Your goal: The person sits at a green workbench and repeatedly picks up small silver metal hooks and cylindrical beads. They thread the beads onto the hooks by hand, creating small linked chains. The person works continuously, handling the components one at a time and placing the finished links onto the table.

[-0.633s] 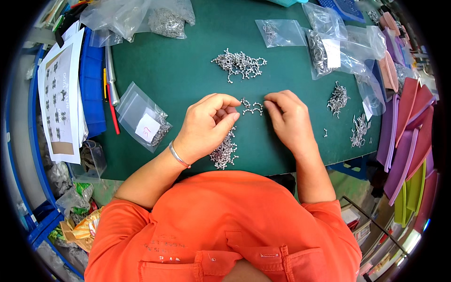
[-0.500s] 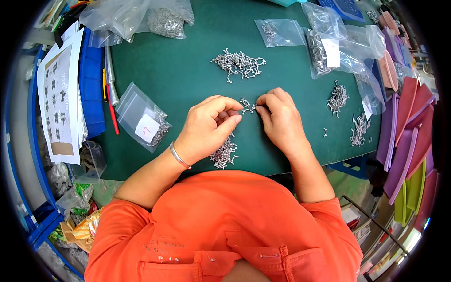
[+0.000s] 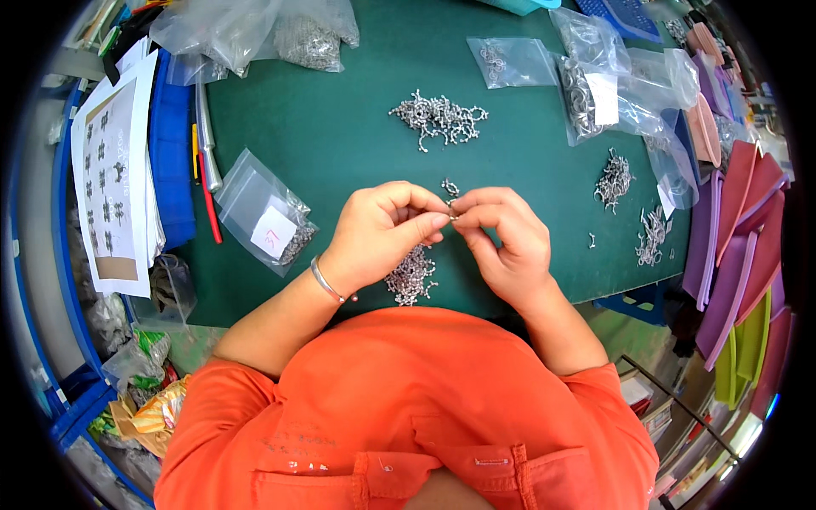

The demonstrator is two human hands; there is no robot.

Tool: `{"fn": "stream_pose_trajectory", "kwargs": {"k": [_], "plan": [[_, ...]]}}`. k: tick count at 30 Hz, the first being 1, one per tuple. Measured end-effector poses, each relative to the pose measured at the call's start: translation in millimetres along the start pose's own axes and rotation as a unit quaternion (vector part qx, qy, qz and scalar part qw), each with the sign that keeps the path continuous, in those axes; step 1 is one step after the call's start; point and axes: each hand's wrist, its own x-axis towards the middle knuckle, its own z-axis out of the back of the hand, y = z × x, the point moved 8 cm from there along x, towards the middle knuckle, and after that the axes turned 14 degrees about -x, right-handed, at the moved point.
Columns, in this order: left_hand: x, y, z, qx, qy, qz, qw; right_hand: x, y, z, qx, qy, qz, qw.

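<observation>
My left hand [image 3: 382, 231] and my right hand [image 3: 507, 242] meet fingertip to fingertip over the green table. Both pinch a tiny silvery metal piece [image 3: 451, 213], mostly covered by the fingers. Just beyond the fingertips lie a few small curved metal pieces [image 3: 450, 186]. A heap of similar small metal pieces [image 3: 411, 277] sits by my left wrist, close to my body and partly under the left hand. Farther off, a second heap of branched metal pieces [image 3: 437, 119] is spread on the tabletop.
At left lie a labelled zip bag of metal parts [image 3: 274, 229], a red pen [image 3: 209, 200] and a blue bin [image 3: 172, 153]. At right are two smaller piles of metal parts [image 3: 614, 180] and a bag of rings [image 3: 580, 106]. Stacked coloured trays [image 3: 731, 272] stand at the right edge.
My hands have come together, the right one moving left and toward my body. The small piece that showed between them is now mostly hidden by the fingertips. The whole view has shifted slightly.
</observation>
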Motion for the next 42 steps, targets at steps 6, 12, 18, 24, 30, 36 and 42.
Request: {"fn": "stream_pose_trajectory", "kwargs": {"k": [6,12,18,24,30,36,42], "plan": [[-0.6,2.9,-3.5,-0.086,0.029,0.029,0.995,-7.5,-1.3,3.0,0.064,0.002,-0.022,0.998],[-4.0,-1.5,3.4,-0.096,-0.012,-0.012,0.995,-4.1,-35.2,5.5,-0.163,0.029,-0.066,0.984],[-1.9,7.4,6.8,-0.194,-0.013,0.048,0.980,-13.0,-46.4,-5.2,-0.221,0.068,-0.076,0.970],[-11.9,-0.6,14.4,-0.112,-0.031,0.034,0.993,-16.5,-44.3,-8.4,-0.016,0.073,-0.166,0.983],[-22.9,-23.6,14.2,0.340,0.024,-0.053,0.939,-22.0,-37.1,-15.7,0.148,0.031,-0.180,0.972],[-17.6,-13.9,7.1,0.096,-0.009,0.005,0.995,-8.6,1.4,-6.1,0.035,0.001,0.024,0.999],[-15.0,-7.5,8.0,-0.052,0.000,-0.050,0.997,-2.1,-1.6,-8.9,-0.097,0.027,0.020,0.995]]}}
